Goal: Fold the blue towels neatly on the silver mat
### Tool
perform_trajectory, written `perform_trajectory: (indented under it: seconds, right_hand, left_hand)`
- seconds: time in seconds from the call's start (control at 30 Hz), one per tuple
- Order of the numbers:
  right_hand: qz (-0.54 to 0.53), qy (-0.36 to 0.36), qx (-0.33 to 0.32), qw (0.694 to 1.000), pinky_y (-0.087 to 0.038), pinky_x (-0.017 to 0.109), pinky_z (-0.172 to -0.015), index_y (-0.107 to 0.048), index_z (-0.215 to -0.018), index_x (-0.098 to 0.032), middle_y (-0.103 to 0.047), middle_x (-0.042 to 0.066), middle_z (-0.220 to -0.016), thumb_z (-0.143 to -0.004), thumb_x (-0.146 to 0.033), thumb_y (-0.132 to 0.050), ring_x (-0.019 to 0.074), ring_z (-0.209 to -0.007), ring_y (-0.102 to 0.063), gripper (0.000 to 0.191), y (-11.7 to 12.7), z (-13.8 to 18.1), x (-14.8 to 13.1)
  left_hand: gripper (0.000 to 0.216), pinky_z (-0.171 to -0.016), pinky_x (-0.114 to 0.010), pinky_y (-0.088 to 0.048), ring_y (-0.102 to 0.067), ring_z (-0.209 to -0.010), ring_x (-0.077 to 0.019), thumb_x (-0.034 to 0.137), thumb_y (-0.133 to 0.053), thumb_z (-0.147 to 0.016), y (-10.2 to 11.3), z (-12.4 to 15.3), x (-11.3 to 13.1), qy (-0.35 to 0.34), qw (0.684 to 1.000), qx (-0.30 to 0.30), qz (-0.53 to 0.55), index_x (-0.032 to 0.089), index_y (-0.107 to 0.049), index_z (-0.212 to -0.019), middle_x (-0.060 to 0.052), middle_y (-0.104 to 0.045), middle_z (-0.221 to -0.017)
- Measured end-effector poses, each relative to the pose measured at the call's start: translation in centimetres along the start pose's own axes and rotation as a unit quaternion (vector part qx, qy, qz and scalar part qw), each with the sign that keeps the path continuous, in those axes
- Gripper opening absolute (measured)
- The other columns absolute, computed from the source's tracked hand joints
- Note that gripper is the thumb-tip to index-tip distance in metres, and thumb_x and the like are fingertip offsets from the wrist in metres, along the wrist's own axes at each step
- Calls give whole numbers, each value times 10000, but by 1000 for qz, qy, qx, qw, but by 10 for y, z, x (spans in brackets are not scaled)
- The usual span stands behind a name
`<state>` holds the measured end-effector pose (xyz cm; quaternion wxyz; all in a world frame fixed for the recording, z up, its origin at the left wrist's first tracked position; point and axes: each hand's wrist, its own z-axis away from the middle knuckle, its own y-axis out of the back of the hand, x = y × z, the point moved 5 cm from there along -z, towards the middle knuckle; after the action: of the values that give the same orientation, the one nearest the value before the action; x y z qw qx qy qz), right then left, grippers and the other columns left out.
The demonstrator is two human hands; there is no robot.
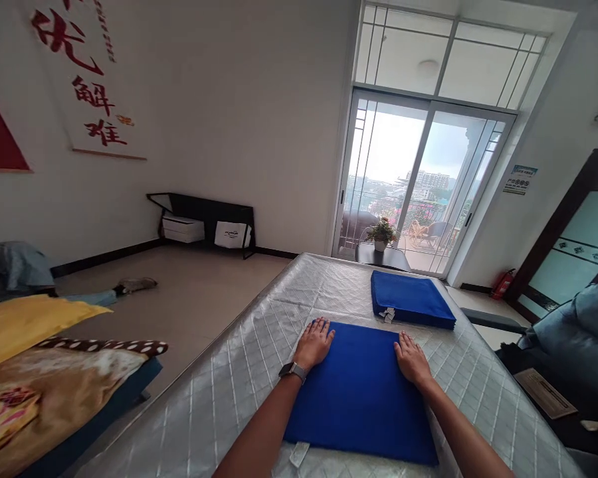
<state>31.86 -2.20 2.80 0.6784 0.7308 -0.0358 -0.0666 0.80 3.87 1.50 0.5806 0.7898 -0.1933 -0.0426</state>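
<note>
A flat blue fabric square [361, 392], perhaps a folded storage box or cushion cover, lies in front of me on a silver quilted table cover [219, 392]. My left hand [315, 344], with a watch on its wrist, rests flat on the square's far left corner, fingers stretched out. Against the far right edge lies my right hand [411, 357], its fingers straight and partly on the blue fabric. A white tag [299, 454] sticks out at the near left edge. Beyond my right hand sits a neat stack of similar blue squares [412, 296] with white tags at its corner.
To the left, a bed or bench carries a brown blanket [80, 378] and a yellow cloth [34, 325]. A person's leg and shoe [138, 284] show behind it. On the right stands a dark armchair [578, 338]. A potted plant [381, 232] stands past the table's far end.
</note>
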Motion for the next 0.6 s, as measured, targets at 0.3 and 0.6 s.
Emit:
perform_trajectory:
  seconds: [0.3,0.6]
  right_hand:
    - [20,40,-6,999,-203,441,-1239,-242,-1600,-100,-212,79,-1674,-1039,-365,-202,226,-1548,-180,623,-5,32,-3]
    - [-14,17,-11,1000,-149,436,-1251,-216,-1606,-86,-190,91,-1676,-1033,-415,-212,231,-1553,-153,660,-12,47,-8]
  left_hand:
    - [622,-1227,-481,-277,-362,-1492,-298,493,-279,-1041,-9,-4,-5,19,1000,-1,13,134,-467,-1513,-150,-453,-1582]
    - [667,-1233,-478,-269,-350,-1499,-284,540,-227,-1044,-6,-2,-3,15,1000,-9,3,132,-446,-1524,-143,-444,-1587]
